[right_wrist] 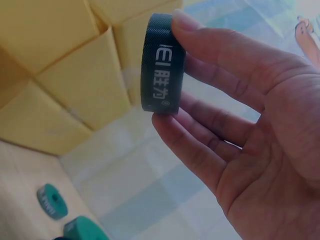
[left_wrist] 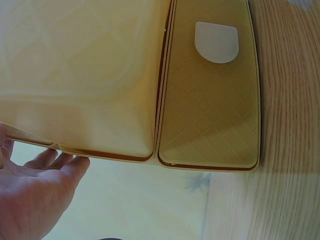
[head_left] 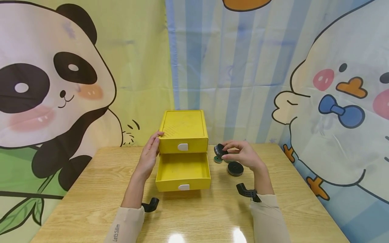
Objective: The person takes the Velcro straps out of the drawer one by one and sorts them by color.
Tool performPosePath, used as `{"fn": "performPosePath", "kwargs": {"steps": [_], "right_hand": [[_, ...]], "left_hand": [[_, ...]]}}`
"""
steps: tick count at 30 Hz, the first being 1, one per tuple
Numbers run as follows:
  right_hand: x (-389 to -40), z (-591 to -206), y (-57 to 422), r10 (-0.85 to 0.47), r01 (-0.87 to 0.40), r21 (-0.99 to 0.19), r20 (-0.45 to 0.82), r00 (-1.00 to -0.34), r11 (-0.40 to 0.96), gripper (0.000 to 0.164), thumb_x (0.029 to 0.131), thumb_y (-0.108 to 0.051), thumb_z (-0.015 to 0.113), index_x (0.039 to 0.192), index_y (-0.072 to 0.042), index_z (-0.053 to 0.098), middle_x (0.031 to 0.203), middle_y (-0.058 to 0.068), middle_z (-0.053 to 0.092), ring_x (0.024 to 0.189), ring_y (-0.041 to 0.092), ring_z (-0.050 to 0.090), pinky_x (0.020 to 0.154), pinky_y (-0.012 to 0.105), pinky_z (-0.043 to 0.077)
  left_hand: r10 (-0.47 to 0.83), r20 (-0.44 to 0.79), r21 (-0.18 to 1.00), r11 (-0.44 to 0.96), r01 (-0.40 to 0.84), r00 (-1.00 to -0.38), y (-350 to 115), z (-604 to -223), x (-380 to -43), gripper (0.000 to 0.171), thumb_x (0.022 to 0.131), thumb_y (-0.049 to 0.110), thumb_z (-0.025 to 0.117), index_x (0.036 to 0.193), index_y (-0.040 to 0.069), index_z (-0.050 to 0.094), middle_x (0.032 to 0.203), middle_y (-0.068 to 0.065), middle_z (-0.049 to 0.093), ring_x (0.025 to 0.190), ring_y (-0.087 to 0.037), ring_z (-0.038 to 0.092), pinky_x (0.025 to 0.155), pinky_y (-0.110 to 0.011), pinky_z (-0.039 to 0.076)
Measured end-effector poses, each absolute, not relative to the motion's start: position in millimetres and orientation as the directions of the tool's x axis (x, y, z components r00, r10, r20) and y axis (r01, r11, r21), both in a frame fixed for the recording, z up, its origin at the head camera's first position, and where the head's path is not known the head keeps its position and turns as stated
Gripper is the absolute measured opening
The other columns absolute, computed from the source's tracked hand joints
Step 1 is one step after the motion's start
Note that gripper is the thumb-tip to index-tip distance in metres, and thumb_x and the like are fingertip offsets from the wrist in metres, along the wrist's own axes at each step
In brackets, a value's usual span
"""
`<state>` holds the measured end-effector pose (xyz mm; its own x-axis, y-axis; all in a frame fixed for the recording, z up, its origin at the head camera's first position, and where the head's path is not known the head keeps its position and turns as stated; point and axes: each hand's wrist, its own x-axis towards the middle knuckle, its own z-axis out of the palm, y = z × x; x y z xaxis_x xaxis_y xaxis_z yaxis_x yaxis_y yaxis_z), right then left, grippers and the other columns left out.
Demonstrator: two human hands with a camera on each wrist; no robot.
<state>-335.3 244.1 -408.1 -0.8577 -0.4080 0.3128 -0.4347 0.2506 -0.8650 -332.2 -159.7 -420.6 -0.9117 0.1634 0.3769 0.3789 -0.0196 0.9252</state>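
My right hand (head_left: 243, 155) pinches a black roll of tape (right_wrist: 162, 65) between thumb and fingertips, held on edge above the table. White lettering runs round its rim. My left hand (head_left: 149, 153) rests against the left side of a yellow drawer cabinet (head_left: 183, 125), fingertips at its upper edge. A drawer (head_left: 183, 185) with a white tab is pulled out and shows a bare inside. Above it, the top drawer (head_left: 197, 145) is closed. In the left wrist view, a closed bottom drawer (left_wrist: 215, 110) appears under the pulled-out one.
Another black roll (head_left: 235, 168) lies flat on the wooden table (head_left: 194, 219), right of the pulled-out drawer. Beside the cabinet are a small green roll (right_wrist: 52, 201) and a larger green roll (right_wrist: 85, 229). A printed cloth (head_left: 200, 67) hangs behind the table.
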Motion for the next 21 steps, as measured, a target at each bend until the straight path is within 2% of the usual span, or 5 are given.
{"fn": "performPosePath", "kwargs": {"steps": [4,7,14,21], "right_hand": [[-345.1,-423.9,248.4,-0.382,-0.393,-0.875,0.272,-0.883,0.284,0.024,0.086,-0.015,0.088,0.105,-0.006,0.077,0.139,0.014,0.063,0.139,0.037,0.051,0.108,0.060,0.049],[-351.3,-435.8,251.3,-0.367,-0.372,-0.870,0.247,-0.897,0.323,0.024,0.086,-0.018,0.087,0.106,-0.008,0.078,0.139,0.013,0.064,0.137,0.036,0.052,0.108,0.061,0.049],[-360.3,-453.6,251.6,-0.364,-0.360,-0.847,0.217,-0.906,0.390,0.026,0.085,-0.022,0.089,0.106,-0.010,0.079,0.137,0.015,0.065,0.130,0.037,0.057,0.103,0.054,0.054],[-366.7,-466.3,246.3,-0.389,-0.381,-0.765,0.185,-0.902,0.520,0.023,0.085,-0.024,0.089,0.104,-0.013,0.079,0.127,0.011,0.072,0.112,0.027,0.068,0.095,0.043,0.057]], "left_hand": [[0.165,0.377,0.925,-0.012,0.381,-0.911,-160.1,-421.0,-333.0,0.048,0.113,0.047,0.035,0.152,0.020,0.043,0.170,0.001,0.024,0.159,-0.024,0.019,0.126,-0.064,0.015],[0.166,0.380,0.923,-0.011,0.384,-0.910,-160.5,-421.1,-333.4,0.048,0.113,0.047,0.035,0.152,0.020,0.043,0.170,-0.001,0.024,0.159,-0.025,0.018,0.126,-0.065,0.014],[0.169,0.387,0.921,-0.022,0.389,-0.907,-160.3,-421.0,-333.4,0.049,0.112,0.049,0.036,0.152,0.020,0.043,0.168,0.001,0.027,0.158,-0.023,0.021,0.127,-0.063,0.015],[0.164,0.378,0.924,-0.017,0.381,-0.911,-159.8,-420.6,-332.7,0.049,0.112,0.049,0.036,0.152,0.021,0.043,0.169,0.004,0.026,0.158,-0.021,0.020,0.127,-0.063,0.016]]}}
